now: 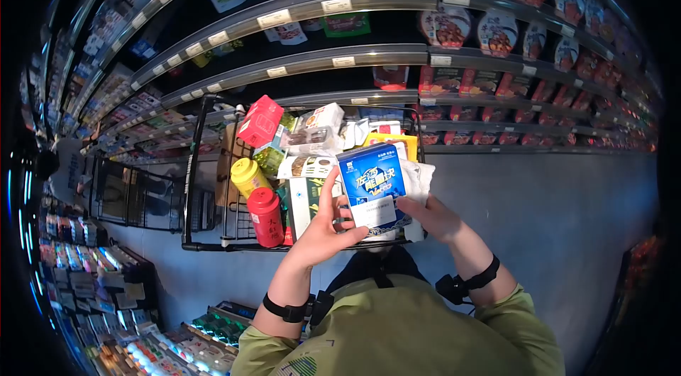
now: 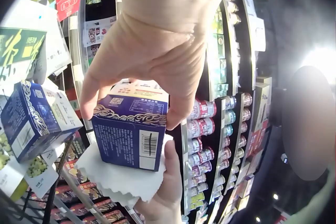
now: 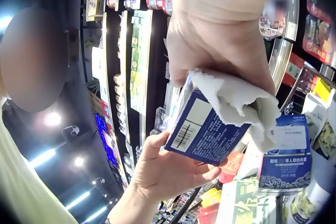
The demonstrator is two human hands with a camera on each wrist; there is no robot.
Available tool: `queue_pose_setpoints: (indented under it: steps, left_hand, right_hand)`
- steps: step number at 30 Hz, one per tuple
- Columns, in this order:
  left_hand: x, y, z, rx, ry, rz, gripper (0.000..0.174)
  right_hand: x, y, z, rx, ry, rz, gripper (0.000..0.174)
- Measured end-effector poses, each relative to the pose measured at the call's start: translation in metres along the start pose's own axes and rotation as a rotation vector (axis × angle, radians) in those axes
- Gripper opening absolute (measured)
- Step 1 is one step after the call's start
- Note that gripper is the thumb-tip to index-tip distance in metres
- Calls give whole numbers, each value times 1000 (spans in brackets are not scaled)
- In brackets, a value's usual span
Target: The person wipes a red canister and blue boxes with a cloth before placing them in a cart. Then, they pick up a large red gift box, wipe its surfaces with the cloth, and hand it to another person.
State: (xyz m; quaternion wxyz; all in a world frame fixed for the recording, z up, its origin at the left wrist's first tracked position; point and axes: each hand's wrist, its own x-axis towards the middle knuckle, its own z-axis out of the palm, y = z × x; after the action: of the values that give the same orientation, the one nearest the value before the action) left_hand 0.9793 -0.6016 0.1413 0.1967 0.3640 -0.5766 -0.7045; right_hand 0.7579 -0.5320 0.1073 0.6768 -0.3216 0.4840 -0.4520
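- The left hand (image 1: 323, 230) grips a blue box (image 1: 372, 188). The thumb lies against one side and the other fingers, a little spread, curl against the opposite side, so the box sits between thumb and fingers.
- The right hand (image 1: 433, 218) holds the same box from the other end. Its fingers curl over a white cloth (image 3: 236, 100), pinching it against the box.
- In the left wrist view the cloth spreads under the box, with the right fingers beneath it.
- The box's barcode lies just beside the left fingertips.
- Beyond the fingertips of both hands stands a wire cart (image 1: 190, 184) heaped with packs. The box is held over its near edge.
- To the outer side of the left fingers, a red canister (image 1: 266, 216) and a yellow canister (image 1: 248, 176) stand upright in the cart, close together.
- A second blue box (image 2: 31, 119) lies among the packs, apart from the fingers.
- Stocked shelves (image 1: 340, 60) run behind the cart.
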Motion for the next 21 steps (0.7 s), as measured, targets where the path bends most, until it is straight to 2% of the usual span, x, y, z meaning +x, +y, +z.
queue_pose_setpoints:
  steps: [3, 5, 7, 9, 10, 11, 13, 15, 16, 19, 20, 21]
  left_hand:
    - [-19, -2, -13, -11, 28, 58, 108]
    - [-31, -6, -24, -92, 57, 75, 108]
    - [-47, -9, -52, -11, -12, 86, 110]
    - [-59, -20, -64, -55, -30, 109, 110]
    - [-66, -17, -83, -36, -69, 84, 110]
    - [-74, -25, -111, -45, -99, 123, 111]
    - [-94, -34, -149, -197, -125, 64, 110]
    - [-108, -57, -188, -242, -87, 66, 107]
    - [-117, -59, -209, -264, -76, 34, 104]
    - [-139, -72, -279, -199, -6, -66, 98]
    - [-136, -70, -288, -158, 21, -87, 91]
    - [-130, -71, -291, -158, 21, -87, 91]
  right_hand:
    - [2, 3, 26, -31, -22, -58, 40]
    - [5, 1, 47, -156, -38, -123, 41]
    - [3, -5, 77, -105, 59, 123, 50]
    - [7, 14, 80, -85, -49, -22, 54]
    - [12, 25, 96, -123, -58, -164, 54]
    - [26, 42, 116, -112, -60, -181, 52]
    - [50, 68, 154, -42, -70, -280, 50]
    - [67, 64, 192, -57, -117, -244, 48]
    - [74, 62, 218, -19, -93, -150, 50]
    - [116, 102, 285, -45, 63, -232, 53]
    - [127, 109, 295, -72, 93, -281, 53]
    - [129, 111, 293, -72, 93, -281, 53]
